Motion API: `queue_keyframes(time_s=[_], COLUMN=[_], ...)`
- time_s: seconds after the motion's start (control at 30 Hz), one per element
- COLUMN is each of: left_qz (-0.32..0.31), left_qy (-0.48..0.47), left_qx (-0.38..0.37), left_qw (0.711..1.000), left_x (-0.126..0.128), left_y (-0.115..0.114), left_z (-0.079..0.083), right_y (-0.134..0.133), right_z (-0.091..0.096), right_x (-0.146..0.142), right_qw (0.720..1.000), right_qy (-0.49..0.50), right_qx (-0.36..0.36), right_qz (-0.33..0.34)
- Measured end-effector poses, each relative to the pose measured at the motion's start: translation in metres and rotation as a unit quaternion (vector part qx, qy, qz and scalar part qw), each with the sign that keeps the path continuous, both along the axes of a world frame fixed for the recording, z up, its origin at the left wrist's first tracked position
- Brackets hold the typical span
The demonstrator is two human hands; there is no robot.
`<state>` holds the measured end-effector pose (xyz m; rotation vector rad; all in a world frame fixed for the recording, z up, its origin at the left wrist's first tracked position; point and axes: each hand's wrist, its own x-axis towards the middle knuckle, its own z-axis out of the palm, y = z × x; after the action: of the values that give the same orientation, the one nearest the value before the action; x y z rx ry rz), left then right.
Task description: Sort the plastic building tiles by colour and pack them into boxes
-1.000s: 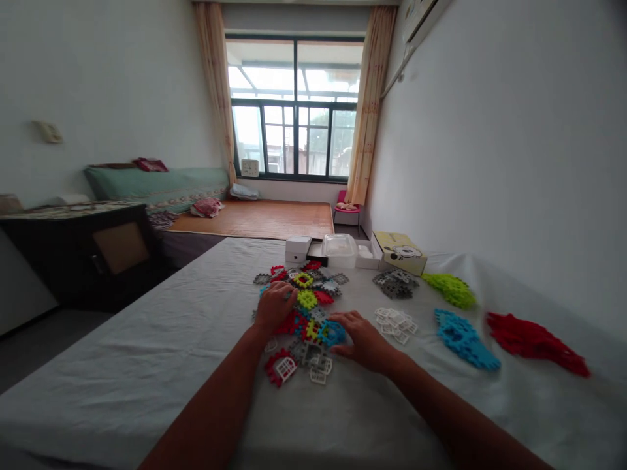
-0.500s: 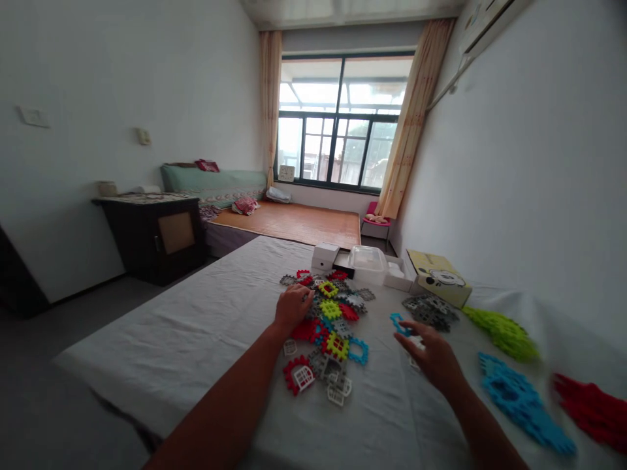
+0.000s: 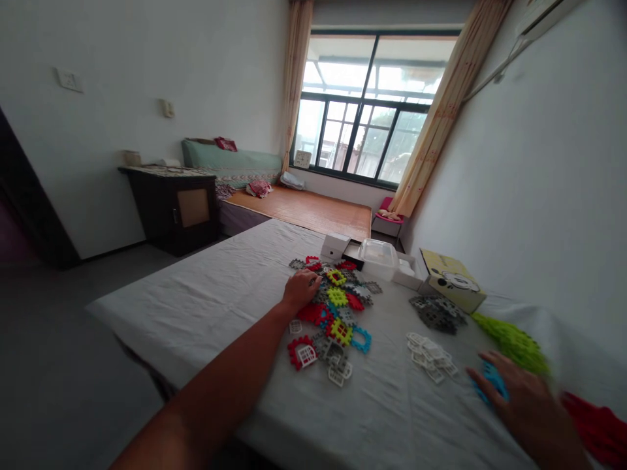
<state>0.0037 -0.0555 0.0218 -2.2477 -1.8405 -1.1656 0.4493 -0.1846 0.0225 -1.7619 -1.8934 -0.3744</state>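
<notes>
My left hand point(image 3: 301, 290) rests at the left side of a mixed heap of toothed plastic building pieces, its fingers curled in. What they grip is hidden. Yellow-green pieces point(image 3: 336, 297), a red piece point(image 3: 301, 351) with a white window insert, and a blue frame piece point(image 3: 361, 339) lie in this heap. At the right, my right hand point(image 3: 526, 395) is over the blue pieces, slightly blurred. A blue building piece point(image 3: 492, 380) shows between its thumb and fingers; the hand covers most of the blue pile.
White window inserts point(image 3: 431, 358) and grey pieces point(image 3: 438, 313) form separate piles. Green pieces point(image 3: 514, 339) and red pieces point(image 3: 597, 421) lie farther right. Behind stand a clear plastic tub point(image 3: 378, 258), a white box point(image 3: 336, 245) and a yellow box point(image 3: 453, 281) on the cloth-covered table point(image 3: 206, 294).
My right hand has moved right and nearer with the blue piece, from beside the white inserts to the blue pile. My left hand stays at the heap. The view has shifted slightly.
</notes>
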Motion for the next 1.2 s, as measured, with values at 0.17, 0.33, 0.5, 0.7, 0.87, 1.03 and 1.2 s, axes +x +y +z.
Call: queue_keyframes(time_s=[0.17, 0.33, 0.5, 0.7, 0.87, 1.03, 1.2], left_qz=[-0.007, -0.007, -0.017, -0.043, -0.051, -0.058, -0.071], left_qy=[0.0, 0.008, 0.015, 0.017, 0.012, 0.024, 0.023], left_qx=[0.001, 0.004, 0.012, 0.015, 0.018, 0.016, 0.02], left_qw=[1.0, 1.0, 1.0, 0.999, 0.998, 0.998, 0.997], left_x=[-0.003, -0.005, -0.005, -0.003, -0.001, 0.001, 0.0], left_y=[0.003, 0.005, 0.009, 0.012, 0.007, 0.004, 0.006], left_z=[-0.003, -0.006, -0.009, -0.009, -0.005, 0.0, -0.001], right_y=[0.002, -0.002, 0.002, 0.021, 0.042, 0.042, 0.07], right_z=[0.03, 0.01, -0.002, -0.002, -0.01, -0.009, 0.021], right_x=[-0.139, -0.214, -0.211, -0.186, -0.168, -0.167, -0.132], right_qw=[0.943, 0.93, 0.918, 0.894, 0.829, 0.807, 0.866], right_qy=[0.075, 0.047, 0.101, 0.258, 0.418, 0.479, 0.372], right_qx=[-0.199, -0.165, -0.16, -0.164, -0.249, -0.235, -0.225], right_qz=[0.257, 0.324, 0.348, 0.327, 0.275, 0.253, 0.245])
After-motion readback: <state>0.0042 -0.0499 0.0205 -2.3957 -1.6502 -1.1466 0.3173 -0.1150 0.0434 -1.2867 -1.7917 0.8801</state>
